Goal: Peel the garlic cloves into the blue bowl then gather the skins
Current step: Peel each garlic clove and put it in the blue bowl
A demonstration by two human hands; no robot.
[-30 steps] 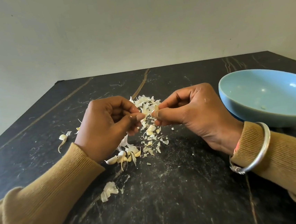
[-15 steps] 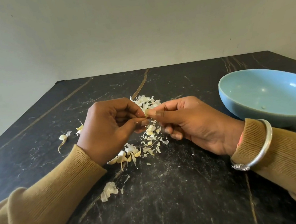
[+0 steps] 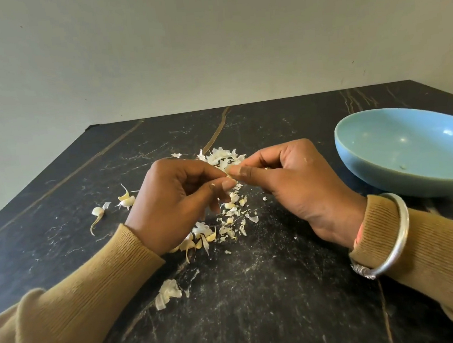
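Item: garlic clove, mostly hidden, pinched between the curled fingertips of left hand and right hand above scattered skins; step: peeling; next, probably, strip remaining skin, then carry rightward to blue bowl.

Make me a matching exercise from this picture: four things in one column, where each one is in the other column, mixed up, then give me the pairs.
Things
1. blue bowl
2. garlic clove
3. silver bangle
4. garlic skins

Places
A. scattered on the dark table
B. around the right wrist, over the sleeve
C. at the table's right side, touched by neither hand
D. pinched between the left hand and the right hand

Pairs: 1-C, 2-D, 3-B, 4-A
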